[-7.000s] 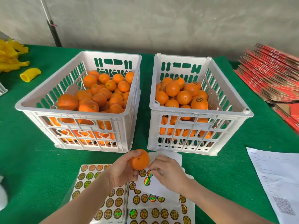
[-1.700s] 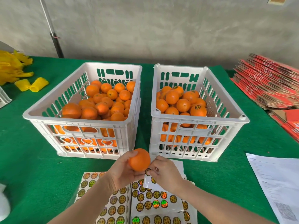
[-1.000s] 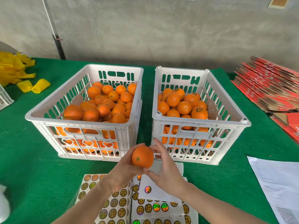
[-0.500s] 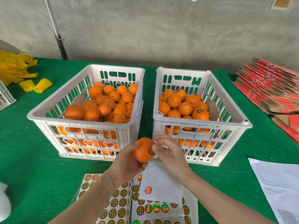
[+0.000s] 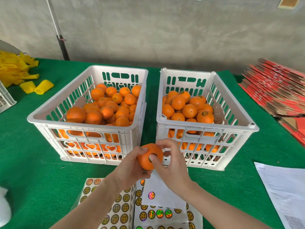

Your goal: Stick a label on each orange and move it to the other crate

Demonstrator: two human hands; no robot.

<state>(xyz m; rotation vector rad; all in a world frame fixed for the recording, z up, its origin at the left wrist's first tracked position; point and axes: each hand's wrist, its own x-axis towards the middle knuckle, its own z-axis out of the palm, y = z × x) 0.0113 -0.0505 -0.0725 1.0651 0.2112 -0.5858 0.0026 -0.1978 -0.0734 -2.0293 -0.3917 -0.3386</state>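
The right hand has left the sticker sheets, where it was peeling a moment ago, and now closes on the orange. Its thumb presses on the round label while the fingers curl over the far side of the fruit. Half a second back the label showed whole on the orange's right flank; now the thumb covers most of it, so it looks stuck and is being rubbed down. The left hand cups the orange from below and the left, fingers wrapped round it, as before.

The orange has also risen from over the sheets and now sits in the air between both hands, just in front of the near wall of the right crate, which holds the labelled fruit. The left crate, with bare oranges, stands beside it on the green counter. Labelling of this orange seems nearly done; dropping it into the right crate is what remains.
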